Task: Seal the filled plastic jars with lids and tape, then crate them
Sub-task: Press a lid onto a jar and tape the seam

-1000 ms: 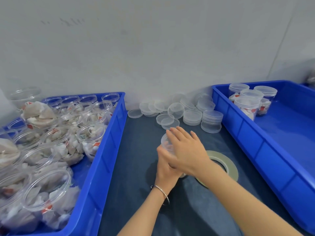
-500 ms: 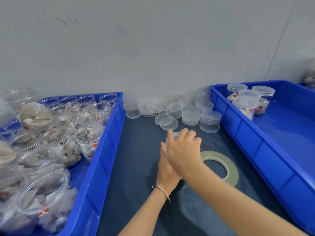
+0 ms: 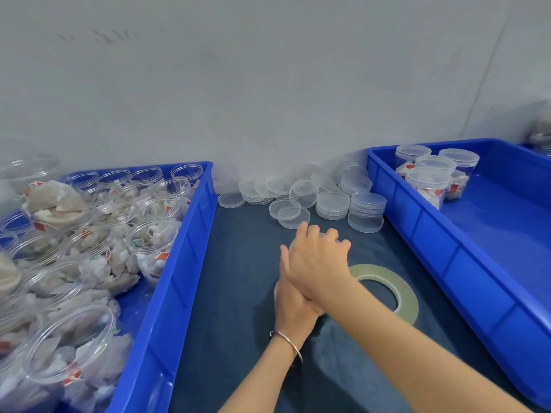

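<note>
Both hands, right hand (image 3: 317, 265) over left hand (image 3: 293, 302), grip a jar (image 3: 293, 244) (mostly hidden); tape roll (image 3: 387, 289) just beside.

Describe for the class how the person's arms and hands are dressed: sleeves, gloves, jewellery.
Both forearms are bare as far as the frame shows, with no sleeves in view. The left hand and the right hand wear no gloves. A thin silver-coloured bangle circles the left wrist. No rings or watch show.

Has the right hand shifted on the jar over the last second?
Yes. The right hand has curled down over the jar top; fingers earlier lay flat, pointing toward the lid pile. Its place beside the tape roll barely changed.
</note>
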